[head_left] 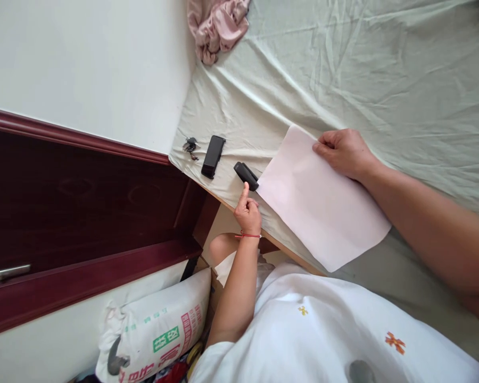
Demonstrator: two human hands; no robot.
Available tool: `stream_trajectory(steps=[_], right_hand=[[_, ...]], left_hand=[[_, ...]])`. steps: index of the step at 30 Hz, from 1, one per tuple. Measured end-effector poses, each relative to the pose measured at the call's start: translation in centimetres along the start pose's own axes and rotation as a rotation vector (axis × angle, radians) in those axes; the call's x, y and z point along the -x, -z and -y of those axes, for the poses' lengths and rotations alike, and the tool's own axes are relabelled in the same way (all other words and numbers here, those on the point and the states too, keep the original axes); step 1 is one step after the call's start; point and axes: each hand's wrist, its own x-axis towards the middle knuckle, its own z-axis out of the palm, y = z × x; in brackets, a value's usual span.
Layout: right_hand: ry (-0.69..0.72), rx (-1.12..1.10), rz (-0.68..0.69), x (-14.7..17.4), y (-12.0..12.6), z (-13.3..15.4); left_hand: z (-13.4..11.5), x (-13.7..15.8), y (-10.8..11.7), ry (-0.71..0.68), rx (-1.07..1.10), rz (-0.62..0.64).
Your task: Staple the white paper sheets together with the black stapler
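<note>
Soft, bright light (upper right corner darkened) leaves the reddish panel (83, 186) dim.

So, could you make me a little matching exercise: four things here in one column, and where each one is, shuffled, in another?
Things:
1. plain white sheet of paper
2. small black stapler
3. crumpled pink cloth
4. white sack with green and red print

Places:
A. at the picture's top edge
B. held by the right hand
C. at the picture's lower left
D. at the left hand's fingertip

Pairs: 1-B, 2-D, 3-A, 4-C
</note>
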Motion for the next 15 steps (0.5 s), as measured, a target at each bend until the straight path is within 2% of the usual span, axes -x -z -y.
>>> stream_trajectory(steps=[4,7,12,15], right_hand=[[0.017,-0.105,-0.159,-0.3,-0.2,-0.7],[-0.02,-0.231,-0.22,-0.3,-0.1,-0.6],[-0.123,-0.58,-0.127,0.2,0.2,0.2],[-0.064,-0.612,-0.045,0.5,-0.1,0.2]], left_hand=[[0.8,0.5,-0.5,-0.089,0.047,-0.013],[1.3,0.3,-0.4,-0.014,0.164,-0.035],[1.3,0.4,0.1,0.218,0.538,-0.106],[0.4,1.4,0.4,0.325,0.649,-0.039]])
